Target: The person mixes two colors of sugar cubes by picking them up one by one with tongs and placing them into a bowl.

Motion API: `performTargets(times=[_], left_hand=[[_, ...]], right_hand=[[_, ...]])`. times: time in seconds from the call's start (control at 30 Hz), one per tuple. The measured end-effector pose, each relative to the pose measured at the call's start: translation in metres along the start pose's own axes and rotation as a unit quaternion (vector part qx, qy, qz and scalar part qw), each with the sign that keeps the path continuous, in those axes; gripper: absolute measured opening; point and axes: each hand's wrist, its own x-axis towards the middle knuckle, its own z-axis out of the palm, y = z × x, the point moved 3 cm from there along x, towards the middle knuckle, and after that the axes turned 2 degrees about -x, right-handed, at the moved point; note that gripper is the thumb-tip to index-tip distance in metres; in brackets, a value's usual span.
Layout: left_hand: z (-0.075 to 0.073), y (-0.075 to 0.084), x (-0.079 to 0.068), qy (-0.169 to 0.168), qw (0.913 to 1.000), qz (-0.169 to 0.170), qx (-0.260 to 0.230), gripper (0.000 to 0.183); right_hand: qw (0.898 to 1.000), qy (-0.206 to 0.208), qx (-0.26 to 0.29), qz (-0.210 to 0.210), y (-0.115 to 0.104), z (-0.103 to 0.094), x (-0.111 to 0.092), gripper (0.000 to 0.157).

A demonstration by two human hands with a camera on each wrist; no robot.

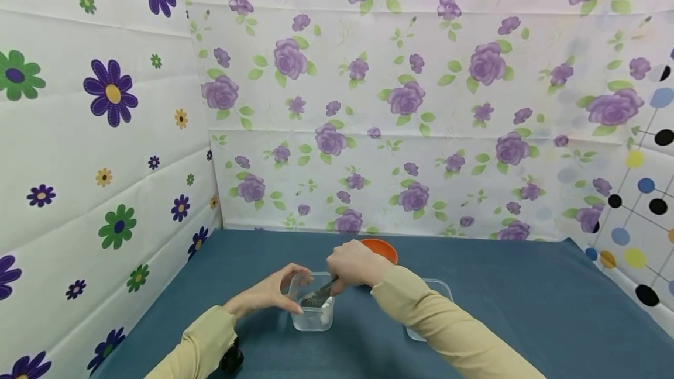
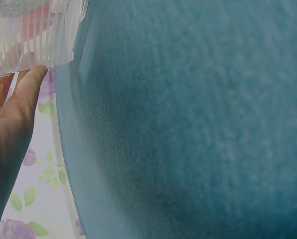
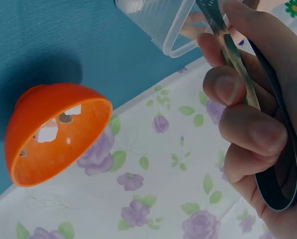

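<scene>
My left hand (image 1: 270, 292) grips the left side of a clear plastic container (image 1: 312, 324), thumb at the near side and fingers farther back. In the left wrist view, fingertips touch the ribbed wall of the container (image 2: 64, 35). My right hand (image 1: 354, 262) holds a pair of metal tongs (image 1: 317, 297), their tips down inside that container. White pieces (image 1: 326, 312) lie by the tips; whether the tongs pinch one is unclear. The right wrist view shows the fingers curled round the tongs (image 3: 233, 55), with their U-shaped bend near the palm.
An orange bowl (image 3: 54, 99) stands behind my right hand, with white and brownish pieces inside. A second clear container (image 1: 439, 286) is partly hidden under my right forearm. Blue cloth (image 1: 505, 297) covers the table, with patterned sheets (image 1: 368, 180) behind and at the sides.
</scene>
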Motion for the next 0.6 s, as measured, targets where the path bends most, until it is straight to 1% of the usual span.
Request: performTargets(times=[0.17, 0.33, 0.47, 0.6], left_hand=[[0.001, 0.000, 0.000, 0.006, 1.0000, -0.008, 0.001, 0.067], [0.001, -0.001, 0.000, 0.022, 0.9996, -0.019, 0.008, 0.066], [0.001, -0.001, 0.000, 0.031, 0.9990, -0.027, 0.015, 0.066], [0.001, -0.001, 0.001, 0.032, 0.9991, -0.026, 0.013, 0.065]], right_hand=[[0.999, 0.031, 0.043, -0.009, 0.011, 0.002, -0.011, 0.026], [0.994, 0.062, 0.090, -0.011, 0.021, 0.004, -0.022, 0.025], [0.991, 0.088, 0.096, -0.013, 0.026, 0.005, -0.031, 0.023], [0.988, 0.115, 0.106, -0.011, 0.032, 0.007, -0.039, 0.023]])
